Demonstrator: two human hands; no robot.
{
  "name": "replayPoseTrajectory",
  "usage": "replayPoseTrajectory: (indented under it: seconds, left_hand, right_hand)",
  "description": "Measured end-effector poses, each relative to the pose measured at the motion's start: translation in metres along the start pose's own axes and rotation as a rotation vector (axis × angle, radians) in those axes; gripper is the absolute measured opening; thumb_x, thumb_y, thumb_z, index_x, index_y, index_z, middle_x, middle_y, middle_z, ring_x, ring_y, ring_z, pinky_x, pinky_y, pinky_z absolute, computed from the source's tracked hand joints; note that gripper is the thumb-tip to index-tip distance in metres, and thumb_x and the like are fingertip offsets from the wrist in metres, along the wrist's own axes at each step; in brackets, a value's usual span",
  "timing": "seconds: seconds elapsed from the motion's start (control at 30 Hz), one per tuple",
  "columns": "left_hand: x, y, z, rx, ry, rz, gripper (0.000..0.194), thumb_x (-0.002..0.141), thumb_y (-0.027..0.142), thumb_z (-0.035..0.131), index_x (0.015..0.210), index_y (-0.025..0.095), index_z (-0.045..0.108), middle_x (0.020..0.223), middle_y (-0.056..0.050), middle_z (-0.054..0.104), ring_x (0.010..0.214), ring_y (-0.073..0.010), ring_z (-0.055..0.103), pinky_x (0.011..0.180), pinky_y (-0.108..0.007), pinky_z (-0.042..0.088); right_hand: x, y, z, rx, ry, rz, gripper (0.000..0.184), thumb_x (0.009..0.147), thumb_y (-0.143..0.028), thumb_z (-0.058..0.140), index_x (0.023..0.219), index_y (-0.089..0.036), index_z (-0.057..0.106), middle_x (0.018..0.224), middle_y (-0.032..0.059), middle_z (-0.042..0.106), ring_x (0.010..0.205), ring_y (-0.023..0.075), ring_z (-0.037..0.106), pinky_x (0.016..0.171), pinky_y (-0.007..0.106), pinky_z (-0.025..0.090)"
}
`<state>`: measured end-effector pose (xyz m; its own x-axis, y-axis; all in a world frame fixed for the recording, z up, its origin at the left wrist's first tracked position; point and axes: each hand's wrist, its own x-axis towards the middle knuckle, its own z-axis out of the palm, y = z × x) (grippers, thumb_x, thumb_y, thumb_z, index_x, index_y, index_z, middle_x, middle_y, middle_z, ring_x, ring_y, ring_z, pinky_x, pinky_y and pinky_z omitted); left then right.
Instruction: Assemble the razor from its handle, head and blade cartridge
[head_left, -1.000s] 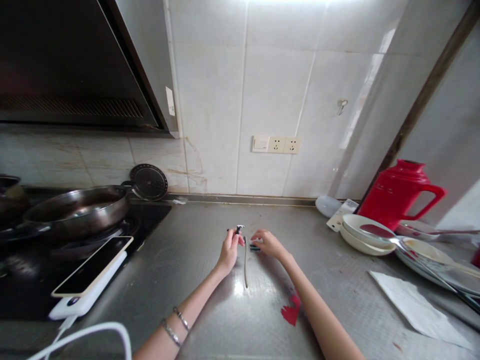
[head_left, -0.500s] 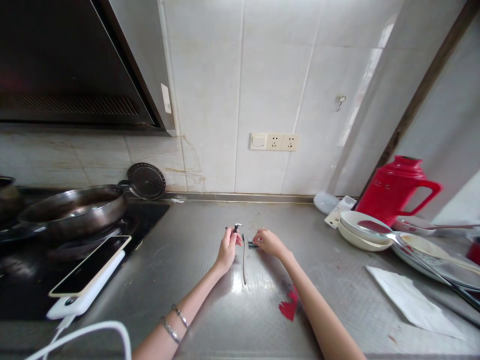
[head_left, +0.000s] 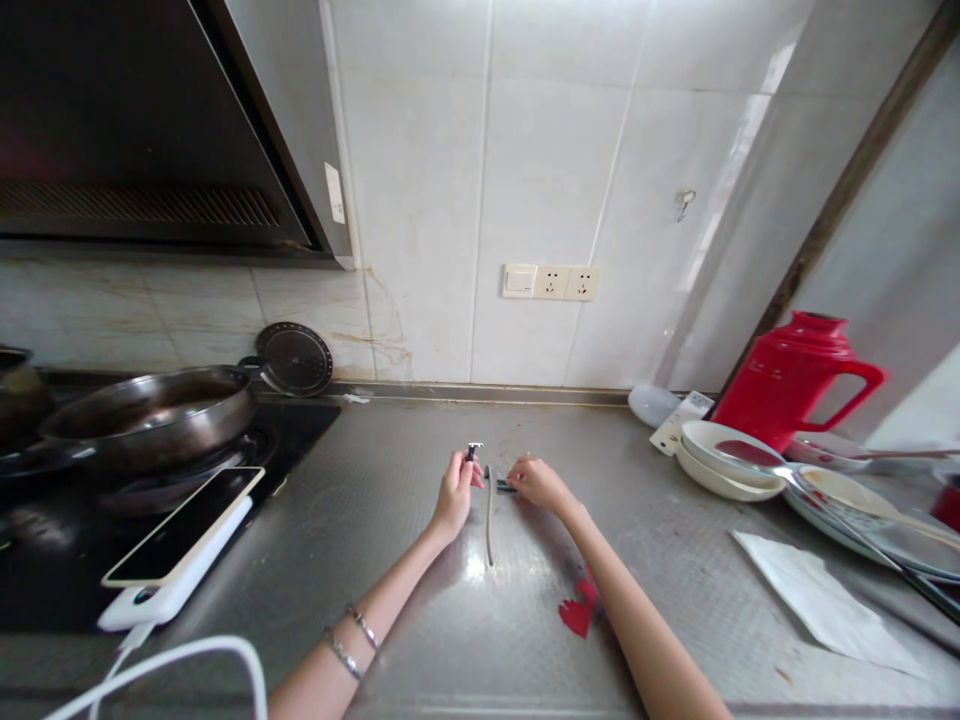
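My left hand (head_left: pixel 453 498) is closed around a small tool (head_left: pixel 471 454) with a black handle and a silver crosswise head that points up. Its exact kind is too small to make out. Opposite it, my right hand (head_left: pixel 538 485) pinches a slim dark green piece (head_left: pixel 505 486), partly hidden by the fingers. Between the two hands a thin grey-beige cord-like strip (head_left: pixel 490 530) runs toward me over the steel counter (head_left: pixel 390 610). Its upper end is close to the dark green piece; whether they are joined I cannot tell.
Left, a steel pan (head_left: pixel 154 420) sits on the black stove, with a phone (head_left: pixel 184 525) on a white power bank (head_left: pixel 176 600). Right are a red thermos (head_left: pixel 787 380), stacked bowls (head_left: pixel 727 470) and a white napkin (head_left: pixel 825 600). A red patch (head_left: pixel 576 612) lies near my right forearm.
The view has shifted slightly. Both hands keep nearly the same place and grip, and the black-handled tool stands a little more upright.
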<state>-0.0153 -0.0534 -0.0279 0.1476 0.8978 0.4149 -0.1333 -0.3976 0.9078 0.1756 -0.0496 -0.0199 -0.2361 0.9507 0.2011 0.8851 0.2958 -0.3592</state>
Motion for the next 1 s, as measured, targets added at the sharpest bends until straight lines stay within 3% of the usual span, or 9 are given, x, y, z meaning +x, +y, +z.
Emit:
replayPoseTrajectory:
  seconds: [0.27,0.53,0.73,1.0]
  left_hand:
    - [-0.001,0.000,0.002,-0.005,-0.013,-0.004,0.026,0.088,0.042,0.039,0.091,0.018,0.048,0.075,0.000,0.054,0.059,-0.0104,0.054,0.062,-0.024,0.043]
    - [-0.001,0.000,0.001,-0.008,-0.011,-0.001,0.025,0.088,0.042,0.040,0.090,0.018,0.048,0.075,0.000,0.054,0.060,-0.0104,0.054,0.063,-0.024,0.043]
    - [-0.001,0.000,0.001,-0.004,-0.015,-0.026,0.023,0.087,0.040,0.042,0.090,0.018,0.048,0.075,0.001,0.054,0.059,-0.0098,0.054,0.062,-0.023,0.043]
    - [-0.002,0.001,0.002,0.021,-0.018,-0.041,0.021,0.085,0.038,0.045,0.093,0.019,0.048,0.073,0.002,0.054,0.057,-0.0091,0.053,0.061,-0.022,0.043]
  right_hand:
    - [0.000,0.000,-0.001,0.028,0.016,-0.025,0.024,0.081,-0.021,0.048,0.076,-0.016,0.070,0.080,0.0080,0.066,0.074,0.0148,0.058,0.066,0.021,0.039]
    - [0.003,0.010,0.005,0.095,0.025,-0.061,0.021,0.075,-0.015,0.049,0.073,-0.015,0.070,0.075,0.0064,0.065,0.070,0.0137,0.056,0.065,0.020,0.039]
    - [0.003,0.010,0.001,0.235,0.109,-0.050,0.023,0.077,-0.023,0.049,0.079,-0.015,0.070,0.084,0.0080,0.068,0.073,0.0161,0.059,0.070,0.024,0.043]
    - [0.005,-0.006,-0.006,0.467,0.158,0.030,0.030,0.080,-0.032,0.047,0.085,-0.014,0.070,0.072,0.0059,0.069,0.065,0.0165,0.062,0.062,0.025,0.046]
